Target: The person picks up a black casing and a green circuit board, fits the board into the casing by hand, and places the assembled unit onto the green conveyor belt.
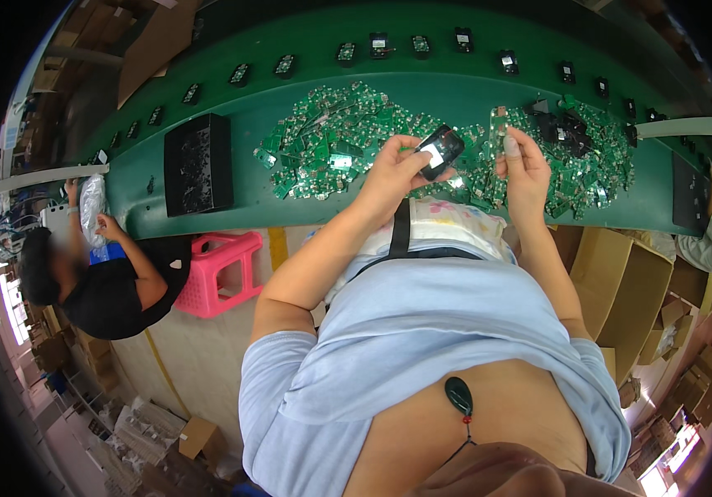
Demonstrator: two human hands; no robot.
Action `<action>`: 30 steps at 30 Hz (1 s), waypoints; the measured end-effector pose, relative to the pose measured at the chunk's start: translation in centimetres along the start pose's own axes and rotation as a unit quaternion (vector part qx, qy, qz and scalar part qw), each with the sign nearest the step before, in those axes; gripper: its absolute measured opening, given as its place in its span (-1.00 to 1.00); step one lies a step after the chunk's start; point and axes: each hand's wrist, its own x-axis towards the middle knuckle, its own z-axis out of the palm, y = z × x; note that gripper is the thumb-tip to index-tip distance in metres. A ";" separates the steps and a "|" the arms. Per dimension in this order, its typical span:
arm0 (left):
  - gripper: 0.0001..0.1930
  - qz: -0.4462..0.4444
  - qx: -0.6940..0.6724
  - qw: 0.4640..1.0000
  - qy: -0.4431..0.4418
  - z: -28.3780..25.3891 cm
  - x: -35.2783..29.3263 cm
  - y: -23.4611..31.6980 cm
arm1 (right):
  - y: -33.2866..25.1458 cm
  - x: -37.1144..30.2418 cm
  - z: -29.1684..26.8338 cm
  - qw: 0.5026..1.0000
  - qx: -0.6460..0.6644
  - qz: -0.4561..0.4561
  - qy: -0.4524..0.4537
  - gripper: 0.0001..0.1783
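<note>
My left hand [391,176] is closed around a small black plastic casing [447,147], tilted, with a white label on its face. Just to the right, my right hand [527,176] pinches a small green circuit board [498,118] between thumb and fingers, held upright and apart from the casing. Beyond both hands lies a heap of loose green circuit boards [314,124] on the green bench [248,161]. More boards [609,170] spread out to the right of my right hand. Several black casings [570,131] rest on that right part.
Along the far green belt [314,68] runs a row of black casings, some with boards showing. A black tray [198,166] stands at left. A pink stool [222,273], a co-worker [116,282], an open cardboard box [617,277] and another person's sleeve [708,244] flank me.
</note>
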 end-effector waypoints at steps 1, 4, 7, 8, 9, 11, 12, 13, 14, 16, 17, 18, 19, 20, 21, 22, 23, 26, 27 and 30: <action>-0.78 0.007 -0.003 1.000 0.006 0.0 0.0 0.1 | -0.7 -0.5 0.5 0.999 -0.017 -0.027 0.008 -0.75; -0.77 0.023 0.015 1.000 -0.004 0.2 0.1 0.0 | -1.8 -1.7 1.7 0.997 -0.038 -0.071 0.001 -0.72; -0.77 0.028 0.057 0.998 0.008 0.5 0.0 0.1 | -2.4 -2.0 2.6 0.984 -0.054 -0.150 -0.073 -0.64; -0.77 0.028 0.057 0.998 0.006 0.6 0.0 0.1 | -2.0 -2.0 2.7 0.984 -0.056 -0.152 -0.072 -0.64; -0.77 0.034 0.062 0.997 0.008 0.6 -0.1 0.1 | -1.7 -1.9 2.8 0.981 -0.073 -0.169 -0.067 -0.65; -0.77 0.040 0.066 0.997 0.009 0.5 -0.1 0.0 | -1.6 -1.7 2.9 0.976 -0.091 -0.187 -0.061 -0.66; -0.77 0.041 0.057 0.998 0.001 0.3 -0.1 -0.1 | -1.7 -1.6 3.0 0.977 -0.090 -0.188 -0.054 -0.67; -0.77 0.042 0.049 0.998 -0.008 0.2 -0.1 -0.2 | -1.8 -1.5 3.1 0.977 -0.089 -0.188 -0.046 -0.68; -0.77 0.043 0.047 0.998 -0.007 0.1 -0.1 -0.2 | -1.7 -1.5 3.1 0.977 -0.090 -0.188 -0.047 -0.68; -0.76 0.045 0.054 0.997 -0.016 -0.1 -0.2 -0.3 | -1.4 -1.5 2.9 0.979 -0.100 -0.172 -0.045 -0.70; -0.76 0.045 0.053 0.997 -0.016 -0.2 -0.2 -0.5 | -1.1 -1.6 2.8 0.979 -0.100 -0.172 -0.046 -0.70; -0.76 0.048 0.047 0.998 -0.016 -0.3 -0.2 -0.6 | -0.7 -1.5 2.8 0.977 -0.117 -0.171 -0.059 -0.70; -0.75 0.051 0.041 0.998 -0.015 -0.3 -0.2 -0.7 | -0.3 -1.6 2.8 0.974 -0.133 -0.169 -0.072 -0.70; -0.75 0.050 0.040 0.998 -0.015 -0.2 -0.3 -0.7 | 0.0 -1.7 2.8 0.974 -0.134 -0.168 -0.072 -0.70; -0.74 0.055 0.052 0.997 -0.012 0.0 -0.5 -0.7 | 0.2 -2.0 2.8 0.970 -0.153 -0.176 -0.074 -0.70; -0.73 0.060 0.064 0.996 -0.008 0.2 -0.7 -0.6 | 0.5 -2.2 2.8 0.965 -0.171 -0.183 -0.075 -0.71; -0.73 0.059 0.064 0.996 -0.008 0.3 -0.7 -0.7 | 0.6 -2.2 2.8 0.965 -0.172 -0.183 -0.076 -0.71; -0.68 0.078 0.115 0.990 0.013 0.7 -0.8 -0.7 | 0.6 -2.6 2.9 0.941 -0.226 -0.243 -0.068 -0.68; -0.69 0.070 0.091 0.993 0.019 0.9 -0.9 -0.6 | -0.1 -2.7 3.1 0.944 -0.237 -0.219 -0.065 -0.68; -0.72 0.055 0.076 0.995 0.022 0.6 -0.4 -0.8 | -1.2 -2.4 3.0 0.928 -0.285 -0.233 -0.061 -0.70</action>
